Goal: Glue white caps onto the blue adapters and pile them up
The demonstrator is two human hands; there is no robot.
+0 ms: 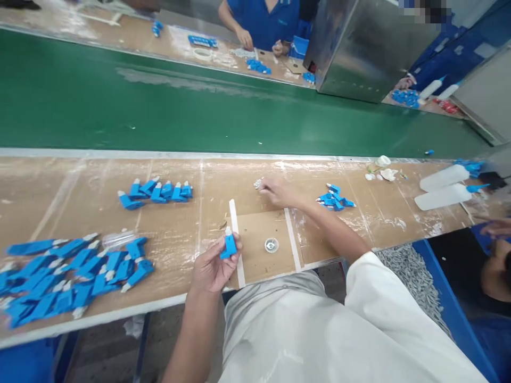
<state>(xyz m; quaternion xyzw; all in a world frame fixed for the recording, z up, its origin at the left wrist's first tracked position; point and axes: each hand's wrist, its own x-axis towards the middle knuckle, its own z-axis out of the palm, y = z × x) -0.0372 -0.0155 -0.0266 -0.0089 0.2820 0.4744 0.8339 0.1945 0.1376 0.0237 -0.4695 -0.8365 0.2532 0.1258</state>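
My left hand (215,263) holds a small blue plastic piece with a white tip (229,247) upright between thumb and fingers. Above and to the right, my right hand (279,192) reaches to a little heap of tiny pale parts (257,183), its fingers drawn together; what is between them, if anything, is too small to see. Between my hands and nearer my body is a small round clear dish (271,245) with something shiny inside. A small cluster of blue pieces (334,199) lies right of my right forearm.
More blue pieces lie in a row (159,191) and a large pile (72,276) at left. White bottles (443,197) lie at right. A green conveyor belt (199,117) runs behind. A blue bin (451,303) holds grey parts. A co-worker (263,21) sits opposite.
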